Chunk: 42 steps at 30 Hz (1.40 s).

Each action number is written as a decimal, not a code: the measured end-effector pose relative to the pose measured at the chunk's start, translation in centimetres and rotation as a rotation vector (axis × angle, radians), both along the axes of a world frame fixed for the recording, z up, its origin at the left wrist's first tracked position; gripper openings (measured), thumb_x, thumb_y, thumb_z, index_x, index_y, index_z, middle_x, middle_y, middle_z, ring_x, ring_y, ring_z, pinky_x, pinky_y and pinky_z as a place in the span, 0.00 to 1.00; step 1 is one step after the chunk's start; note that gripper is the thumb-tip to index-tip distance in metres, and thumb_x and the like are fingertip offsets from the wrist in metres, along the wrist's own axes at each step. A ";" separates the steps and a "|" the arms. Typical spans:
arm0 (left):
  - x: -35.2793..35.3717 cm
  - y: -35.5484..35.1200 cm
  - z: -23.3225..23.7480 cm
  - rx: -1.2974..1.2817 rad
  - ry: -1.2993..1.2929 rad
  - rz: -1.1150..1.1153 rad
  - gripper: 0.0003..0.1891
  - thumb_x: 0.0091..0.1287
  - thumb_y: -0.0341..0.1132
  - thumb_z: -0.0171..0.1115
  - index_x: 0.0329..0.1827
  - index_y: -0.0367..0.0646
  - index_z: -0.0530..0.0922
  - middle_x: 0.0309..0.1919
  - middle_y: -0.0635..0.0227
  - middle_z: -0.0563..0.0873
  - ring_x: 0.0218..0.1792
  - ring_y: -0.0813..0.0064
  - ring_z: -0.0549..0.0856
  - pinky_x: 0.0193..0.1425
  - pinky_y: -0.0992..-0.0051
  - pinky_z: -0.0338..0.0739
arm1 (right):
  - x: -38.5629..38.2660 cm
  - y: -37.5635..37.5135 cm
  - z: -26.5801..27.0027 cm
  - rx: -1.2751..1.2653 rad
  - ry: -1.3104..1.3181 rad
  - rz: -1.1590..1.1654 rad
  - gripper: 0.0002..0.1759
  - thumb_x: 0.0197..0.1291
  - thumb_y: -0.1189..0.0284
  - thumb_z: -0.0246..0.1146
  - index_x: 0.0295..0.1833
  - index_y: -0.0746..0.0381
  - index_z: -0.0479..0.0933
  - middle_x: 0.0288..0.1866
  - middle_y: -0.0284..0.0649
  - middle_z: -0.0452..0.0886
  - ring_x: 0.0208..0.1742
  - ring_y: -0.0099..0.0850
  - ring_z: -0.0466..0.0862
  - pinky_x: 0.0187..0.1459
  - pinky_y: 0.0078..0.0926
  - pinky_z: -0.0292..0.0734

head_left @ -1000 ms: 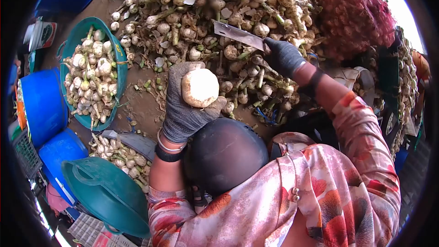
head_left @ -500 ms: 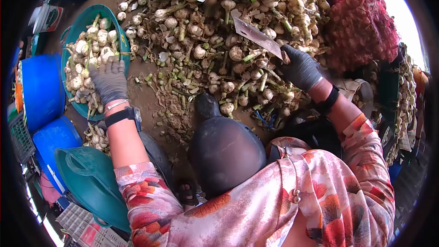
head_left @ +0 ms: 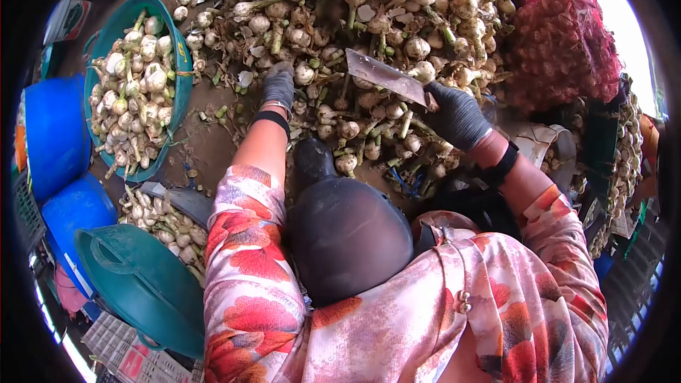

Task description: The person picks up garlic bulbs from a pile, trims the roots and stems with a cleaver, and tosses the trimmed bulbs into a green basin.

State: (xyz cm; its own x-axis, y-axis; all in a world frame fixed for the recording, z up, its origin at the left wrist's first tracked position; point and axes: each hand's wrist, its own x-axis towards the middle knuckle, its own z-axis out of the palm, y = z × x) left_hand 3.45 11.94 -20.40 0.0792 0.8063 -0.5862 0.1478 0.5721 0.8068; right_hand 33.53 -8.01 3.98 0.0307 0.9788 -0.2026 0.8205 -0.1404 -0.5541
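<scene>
2 gloved hands are at work, well apart. The right hand is clamped on the handle of a cleaver, with the blade held flat just above the garlic pile. The left hand rests palm-down on the near left edge of the same pile, fingers among the bulbs. Whether it has closed on 1 of them cannot be told.

Progress, as a judgement: partial.
- The green basin to the left is heaped with bulbs that have short stalks.
- A grey tray nearer the body carries a further lot.
- Cut stalk ends and loose skin litter the ground strip between basin and pile.
- The pile holds many bulbs with green stalks on, apparently more than both containers together, so the greater part appears undone.

Clearances:
- The left arm has an open lane across the ground strip to the green basin.
- A black boot sits just beside the pile's near edge, between the 2 arms.
- A red mesh sack closes the right side, near the right hand.
- 1 empty green basin lies tilted at lower left.
- 2 blue tubs stand at the left margin, just beside the empty basin.
</scene>
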 end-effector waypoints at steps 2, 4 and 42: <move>-0.7 1.1 4.5 -0.343 -0.188 0.528 0.20 0.72 0.46 0.55 0.63 0.49 0.75 0.63 0.69 0.77 0.58 0.68 0.79 0.64 0.69 0.71 | 0.4 -0.5 -1.7 -0.063 -0.002 -0.035 0.16 0.55 0.65 0.70 0.45 0.60 0.77 0.31 0.51 0.82 0.34 0.52 0.83 0.37 0.41 0.79; -2.8 1.8 5.9 -0.486 -0.377 0.840 0.15 0.74 0.47 0.54 0.58 0.53 0.76 0.52 0.70 0.77 0.51 0.64 0.81 0.62 0.59 0.73 | -0.4 -0.5 -0.7 -0.107 0.079 -0.054 0.16 0.55 0.66 0.71 0.45 0.62 0.77 0.31 0.51 0.82 0.33 0.50 0.83 0.37 0.38 0.79; 2.2 2.3 17.4 -0.063 -0.580 -0.013 0.15 0.76 0.41 0.51 0.55 0.40 0.76 0.45 0.61 0.85 0.45 0.66 0.85 0.48 0.63 0.84 | 1.7 10.9 3.7 0.287 0.199 0.425 0.25 0.60 0.63 0.70 0.59 0.62 0.76 0.41 0.47 0.85 0.40 0.38 0.87 0.46 0.33 0.83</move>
State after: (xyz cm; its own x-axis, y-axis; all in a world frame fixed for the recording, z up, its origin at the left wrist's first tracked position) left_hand 5.68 14.19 -3.04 0.4115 0.7679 -0.4909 -0.3004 0.6228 0.7224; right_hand 35.21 2.90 7.71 -0.3912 0.9133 0.1130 0.6473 0.3603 -0.6717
